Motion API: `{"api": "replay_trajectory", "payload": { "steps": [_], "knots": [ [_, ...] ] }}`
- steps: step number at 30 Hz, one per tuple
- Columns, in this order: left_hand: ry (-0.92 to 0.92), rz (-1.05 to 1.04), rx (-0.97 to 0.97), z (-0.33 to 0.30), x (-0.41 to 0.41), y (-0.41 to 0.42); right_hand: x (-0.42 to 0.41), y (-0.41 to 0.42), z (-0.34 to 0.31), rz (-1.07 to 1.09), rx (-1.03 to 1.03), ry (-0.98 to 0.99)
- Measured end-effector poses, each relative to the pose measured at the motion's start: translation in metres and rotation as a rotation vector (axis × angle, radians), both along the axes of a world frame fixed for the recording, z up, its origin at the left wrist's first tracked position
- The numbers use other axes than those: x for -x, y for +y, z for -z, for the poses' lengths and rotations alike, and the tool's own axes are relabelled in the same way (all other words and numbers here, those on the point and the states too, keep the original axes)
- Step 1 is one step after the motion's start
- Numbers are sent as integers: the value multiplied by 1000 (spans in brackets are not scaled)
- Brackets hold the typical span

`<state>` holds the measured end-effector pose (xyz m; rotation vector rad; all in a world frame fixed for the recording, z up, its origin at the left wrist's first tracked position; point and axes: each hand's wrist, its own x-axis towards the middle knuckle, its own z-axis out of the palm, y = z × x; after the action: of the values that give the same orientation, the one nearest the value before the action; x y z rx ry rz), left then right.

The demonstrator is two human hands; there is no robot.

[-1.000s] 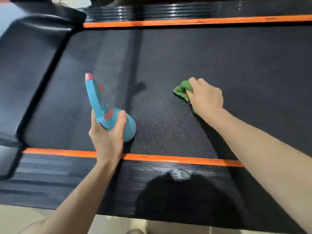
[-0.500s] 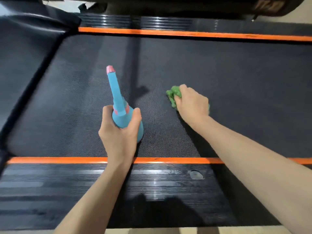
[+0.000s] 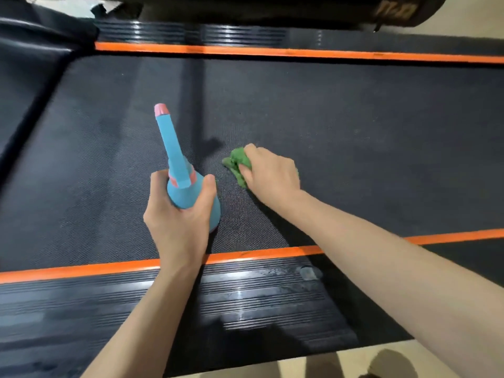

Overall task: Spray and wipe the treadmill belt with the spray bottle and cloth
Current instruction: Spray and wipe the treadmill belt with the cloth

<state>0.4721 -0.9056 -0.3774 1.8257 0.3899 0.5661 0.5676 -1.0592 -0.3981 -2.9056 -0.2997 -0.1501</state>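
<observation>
The black treadmill belt (image 3: 354, 137) fills the middle of the head view. My left hand (image 3: 178, 216) grips the round body of a blue spray bottle (image 3: 174, 156) with a pink nozzle tip, held just above the belt with the nozzle pointing away from me. My right hand (image 3: 268, 173) presses a crumpled green cloth (image 3: 236, 162) onto the belt, just right of the bottle. Most of the cloth is hidden under my fingers.
Orange stripes border the belt at the near side (image 3: 81, 268) and far side (image 3: 300, 53). A ribbed black side rail (image 3: 136, 304) lies nearest me. The black motor cover (image 3: 32, 69) rises at the left. Pale floor (image 3: 409, 356) shows at the bottom right.
My right hand has slid the cloth leftward along the belt, toward the bottle. My left hand has brought the bottle right, its nozzle now pointing more straight ahead.
</observation>
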Motion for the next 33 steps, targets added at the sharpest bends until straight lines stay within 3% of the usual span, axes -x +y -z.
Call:
{"api": "replay_trajectory", "payload": {
  "steps": [3,5,7,9,11,13,16,19,21,24,29,31,33],
  "knots": [
    [12,2,4,-2,4,-2,43,-15,-5,-262,22,68],
    [25,2,-9,-4,7,-1,34,-53,-6,-313,135,64],
    [40,20,-29,-7,3,-2,11,-110,-3,-100,251,59],
    [36,14,-28,-7,2,-3,3,-162,-2,242,197,28],
    [45,12,-35,-11,-2,-8,16,-169,0,357,127,-5],
    [80,32,-55,-14,-2,-16,38,-143,-1,177,85,57],
    [115,46,-131,-24,-4,-35,79,-113,-10,-292,42,218],
    [128,87,-209,-30,-5,-55,66,-158,-12,-507,124,166],
    [138,122,-220,-37,-4,-72,41,-206,-10,-327,172,127],
    [155,158,-191,-47,-1,-101,38,-248,-2,36,58,62],
    [151,273,-190,-64,2,-143,82,-244,-3,-480,-23,229],
    [166,323,-251,-73,1,-159,63,-273,-2,-436,39,161],
    [181,345,-322,-82,-1,-176,54,-300,0,-155,1,102]
  ]
}}
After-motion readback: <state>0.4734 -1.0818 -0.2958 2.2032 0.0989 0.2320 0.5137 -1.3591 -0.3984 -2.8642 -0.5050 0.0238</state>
